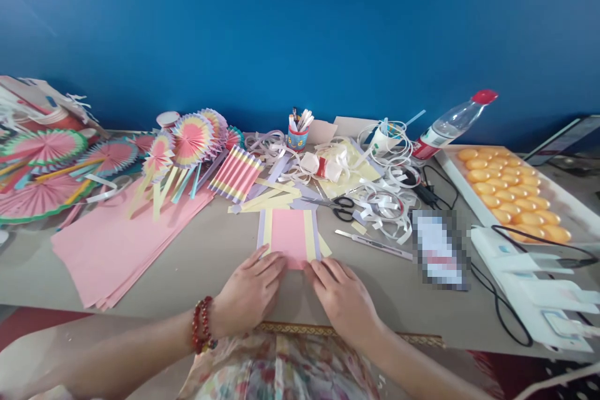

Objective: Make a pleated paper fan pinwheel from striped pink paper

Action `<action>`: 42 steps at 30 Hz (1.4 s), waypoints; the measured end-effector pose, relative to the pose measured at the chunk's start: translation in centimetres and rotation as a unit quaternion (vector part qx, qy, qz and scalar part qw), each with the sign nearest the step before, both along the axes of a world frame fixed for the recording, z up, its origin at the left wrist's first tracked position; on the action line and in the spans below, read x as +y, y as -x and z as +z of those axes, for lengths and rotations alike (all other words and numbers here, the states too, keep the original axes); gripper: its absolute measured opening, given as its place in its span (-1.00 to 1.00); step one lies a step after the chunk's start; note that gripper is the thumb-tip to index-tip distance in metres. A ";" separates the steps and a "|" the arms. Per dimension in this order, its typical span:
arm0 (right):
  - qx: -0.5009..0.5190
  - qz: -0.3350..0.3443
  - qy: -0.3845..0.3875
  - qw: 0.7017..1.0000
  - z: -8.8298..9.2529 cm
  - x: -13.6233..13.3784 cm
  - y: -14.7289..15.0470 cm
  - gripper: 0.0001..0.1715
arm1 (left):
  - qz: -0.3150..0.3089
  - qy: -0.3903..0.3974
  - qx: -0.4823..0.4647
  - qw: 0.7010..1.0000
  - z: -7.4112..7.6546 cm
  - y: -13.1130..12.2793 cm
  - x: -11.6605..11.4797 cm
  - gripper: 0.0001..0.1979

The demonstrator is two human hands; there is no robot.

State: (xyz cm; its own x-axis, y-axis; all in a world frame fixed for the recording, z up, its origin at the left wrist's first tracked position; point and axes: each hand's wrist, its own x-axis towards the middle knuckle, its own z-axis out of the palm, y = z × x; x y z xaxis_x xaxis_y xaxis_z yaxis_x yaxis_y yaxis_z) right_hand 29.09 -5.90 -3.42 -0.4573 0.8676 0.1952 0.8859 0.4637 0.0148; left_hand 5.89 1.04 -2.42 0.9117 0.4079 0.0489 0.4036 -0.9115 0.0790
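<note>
The left hand (250, 287) and the right hand (344, 294) rest at the two near corners of a flat pink paper rectangle with yellow and lavender side bands (289, 237). Both have their fingers extended, slightly bent and close together, the fingertips touching the near edge; whether they pinch the paper or only press on it, I cannot tell. A red beaded bracelet (202, 325) circles the left wrist. The paper lies on a grey tabletop (197, 275), directly in front of the person.

Just beyond it are loose pale-yellow paper strips (269, 198) and, further left, a pleated pink, yellow and lavender paper piece (237, 176). To the right of the strips lie black-handled metal scissors (344, 203), with a slim whitish cutting knife (374, 244) nearer the right hand.

On the left, large plain pink paper sheets (126, 244) overlap in a stack, with round pleated multicoloured paper fans (192, 137) at its far end. Toward the blue wall (300, 31) stands a blue-and-red pen cup (298, 139). Farther right are a clear plastic bottle with a red cap (450, 125), a white-rimmed tray of glossy orange ovals (463, 179) and a white power strip (525, 297).
</note>
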 end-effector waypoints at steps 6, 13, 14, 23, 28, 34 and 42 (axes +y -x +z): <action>0.022 -0.031 0.018 0.999 -0.6 -0.5 0.1 -0.54 | -0.035 0.094 -0.025 0.995 -0.9 -0.1 -0.4 -0.04; 0.083 -0.055 0.018 0.995 -0.4 -0.1 -0.5 -0.63 | -0.030 0.192 -0.046 0.980 -0.1 0.4 0.2 -0.09; 0.085 -0.052 0.024 0.995 -0.2 0.4 -0.4 -0.69 | -0.024 0.216 -0.064 0.974 0.1 0.5 0.3 -0.15; 0.117 -0.007 0.031 0.993 0.9 4.0 -1.2 -0.84 | 0.215 0.278 -0.439 0.827 1.3 3.3 -0.5 -0.73; 0.327 -0.081 -0.027 0.941 1.9 2.4 -0.5 -0.77 | 0.229 0.430 -0.369 0.792 0.1 1.9 -1.3 -0.70; 0.260 -0.004 -0.013 0.966 1.7 2.0 3.1 -0.59 | 0.293 0.414 -0.423 0.751 -0.6 -2.9 -0.9 -0.68; 0.355 0.007 -0.126 0.926 3.2 1.9 1.5 -0.46 | 0.149 0.078 -0.318 0.933 2.5 -1.0 1.9 -0.64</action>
